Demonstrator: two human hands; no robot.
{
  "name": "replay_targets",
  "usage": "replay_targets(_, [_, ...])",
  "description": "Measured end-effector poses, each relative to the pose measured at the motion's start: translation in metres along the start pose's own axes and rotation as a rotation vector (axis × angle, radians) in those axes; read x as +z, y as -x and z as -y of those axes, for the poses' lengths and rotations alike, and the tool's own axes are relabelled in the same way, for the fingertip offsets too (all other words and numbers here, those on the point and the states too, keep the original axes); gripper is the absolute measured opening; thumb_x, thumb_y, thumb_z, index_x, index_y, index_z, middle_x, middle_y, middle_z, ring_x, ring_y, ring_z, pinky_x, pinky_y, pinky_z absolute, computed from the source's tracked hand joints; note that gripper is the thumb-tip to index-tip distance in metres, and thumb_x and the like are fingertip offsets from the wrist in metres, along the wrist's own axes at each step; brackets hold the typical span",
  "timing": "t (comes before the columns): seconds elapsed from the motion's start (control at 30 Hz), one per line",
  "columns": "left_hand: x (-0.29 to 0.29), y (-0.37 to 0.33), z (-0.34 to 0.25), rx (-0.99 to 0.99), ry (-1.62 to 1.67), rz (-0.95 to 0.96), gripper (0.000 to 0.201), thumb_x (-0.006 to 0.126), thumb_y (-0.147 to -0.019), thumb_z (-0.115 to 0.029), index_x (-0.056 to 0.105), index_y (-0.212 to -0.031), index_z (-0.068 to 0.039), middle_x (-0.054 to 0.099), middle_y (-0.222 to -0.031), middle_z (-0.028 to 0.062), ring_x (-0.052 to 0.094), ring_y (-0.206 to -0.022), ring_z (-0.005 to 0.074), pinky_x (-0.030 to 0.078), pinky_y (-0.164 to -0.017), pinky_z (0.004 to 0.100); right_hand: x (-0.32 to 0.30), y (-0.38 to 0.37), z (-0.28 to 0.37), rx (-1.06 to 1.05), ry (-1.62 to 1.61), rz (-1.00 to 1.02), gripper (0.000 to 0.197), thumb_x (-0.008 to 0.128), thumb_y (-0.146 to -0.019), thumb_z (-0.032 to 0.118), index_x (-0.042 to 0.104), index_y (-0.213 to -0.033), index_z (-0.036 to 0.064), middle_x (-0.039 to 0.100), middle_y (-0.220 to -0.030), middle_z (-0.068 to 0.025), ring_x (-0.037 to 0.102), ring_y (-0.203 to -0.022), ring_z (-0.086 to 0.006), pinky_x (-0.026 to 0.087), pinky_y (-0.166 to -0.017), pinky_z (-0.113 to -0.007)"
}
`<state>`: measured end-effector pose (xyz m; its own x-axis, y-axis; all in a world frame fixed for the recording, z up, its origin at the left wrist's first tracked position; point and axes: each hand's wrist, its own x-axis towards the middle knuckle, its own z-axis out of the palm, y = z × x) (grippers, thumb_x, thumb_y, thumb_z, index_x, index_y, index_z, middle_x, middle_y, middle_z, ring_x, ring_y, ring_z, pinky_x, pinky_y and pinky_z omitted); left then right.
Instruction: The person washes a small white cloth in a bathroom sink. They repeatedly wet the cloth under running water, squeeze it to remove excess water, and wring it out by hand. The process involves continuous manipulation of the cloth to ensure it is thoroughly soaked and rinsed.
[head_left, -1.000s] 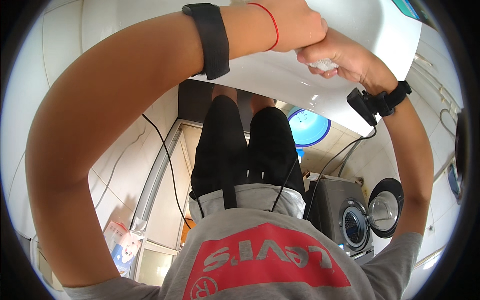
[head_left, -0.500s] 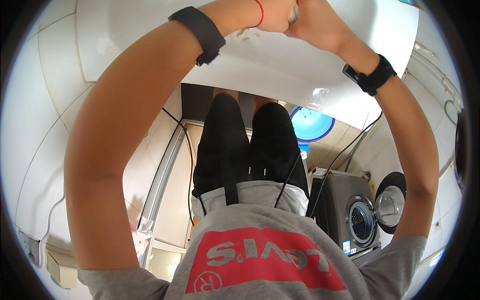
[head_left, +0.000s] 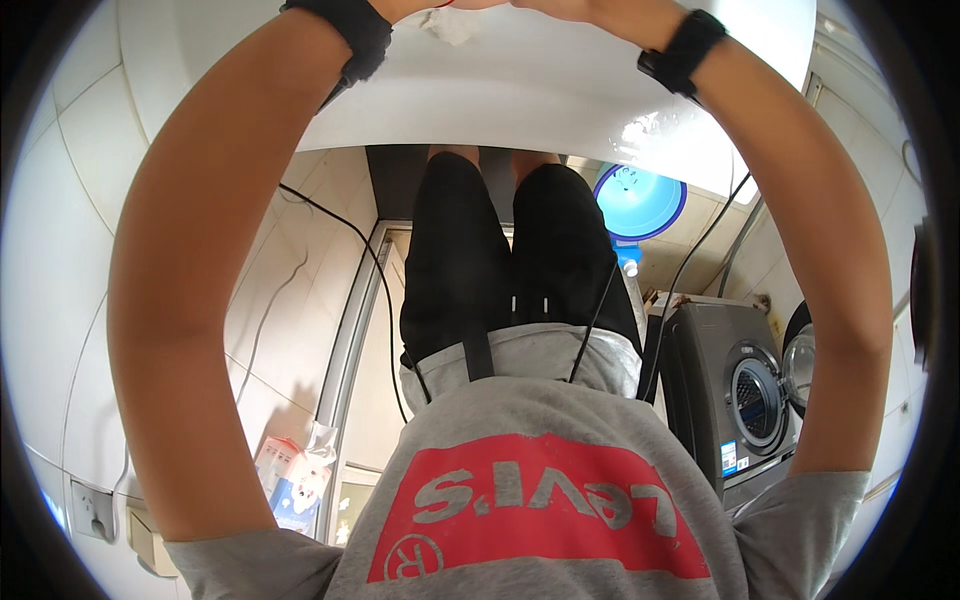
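Observation:
Both my hands reach up to the top edge of the head view, close together over a glossy white basin (head_left: 500, 110). Only a sliver of my left hand (head_left: 470, 4) shows, and its fingers are out of sight. Of my right hand (head_left: 562, 9), the back near the wrist is visible, while its fingers are cut off. What either hand holds, if anything, cannot be made out. A small whitish crumpled lump (head_left: 450, 26) lies on the basin just below my left hand. Each wrist wears a black band.
A grey front-loading washing machine (head_left: 715, 390) stands at the right with its round door open. Beyond my legs, a blue plastic tub (head_left: 640, 202) rests on the floor. Black cables (head_left: 385, 290) hang beside my body. Packages (head_left: 295, 480) stand at lower left near a wall socket (head_left: 93, 510).
My hands, pressed together around something pale and shiny half a second ago, have shifted up mostly out of the picture. The view of the room has tilted slightly.

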<state>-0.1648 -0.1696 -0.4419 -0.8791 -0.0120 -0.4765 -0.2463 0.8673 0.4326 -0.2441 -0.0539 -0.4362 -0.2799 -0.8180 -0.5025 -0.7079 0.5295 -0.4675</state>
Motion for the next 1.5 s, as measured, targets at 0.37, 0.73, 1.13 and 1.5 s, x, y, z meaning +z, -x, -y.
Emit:
replay_targets(0.37, [-0.004, 0.036, -0.033, -0.194, 0.144, -0.051, 0.036, 0.065, -0.085, -0.031, 0.070, -0.108, -0.003, 0.068, -0.114, 0.0261, 0.064, -0.110, 0.0425, 0.053, -0.093, 0.0473, 0.010, 0.033, 0.008, -0.069, 0.151, -0.204, 0.017, 0.062, -0.085, 0.016, 0.071, -0.092, 0.0041, 0.074, -0.091, -0.0185, 0.073, -0.084, -0.0350, 0.059, -0.071, -0.044])
replay_targets(0.73, [-0.004, 0.043, -0.060, -0.219, 0.434, -0.224, 0.050, 0.072, -0.078, -0.025, 0.061, -0.121, 0.001, 0.068, -0.113, 0.0290, 0.065, -0.106, 0.0437, 0.053, -0.091, 0.0453, -0.043, 0.067, -0.001, -0.487, 0.459, -0.472, 0.011, 0.057, -0.085, 0.014, 0.067, -0.085, 0.0077, 0.072, -0.075, -0.0102, 0.072, -0.066, -0.0279, 0.056, -0.057, -0.039])
replay_targets(1.13, [-0.042, 0.094, -0.114, -0.011, 0.666, -0.432, 0.040, 0.084, -0.067, -0.014, 0.070, -0.102, -0.003, 0.073, -0.098, 0.0184, 0.069, -0.093, 0.0320, 0.054, -0.083, 0.0405, -0.057, 0.143, 0.013, -0.232, 0.281, -0.642, 0.017, 0.062, -0.083, 0.014, 0.063, -0.096, 0.0028, 0.070, -0.083, -0.0175, 0.071, -0.071, -0.0333, 0.057, -0.062, -0.043])
replay_targets(1.5, [-0.030, 0.101, -0.130, 0.030, 0.419, -0.687, 0.053, 0.084, -0.071, -0.017, 0.063, -0.119, -0.011, 0.074, -0.104, 0.0158, 0.072, -0.099, 0.0328, 0.057, -0.085, 0.0372, -0.031, 0.175, 0.035, 0.157, -0.092, -0.869, 0.027, 0.072, -0.074, 0.009, 0.057, -0.094, 0.0005, 0.069, -0.086, -0.0213, 0.069, -0.070, -0.0414, 0.058, -0.064, -0.047])
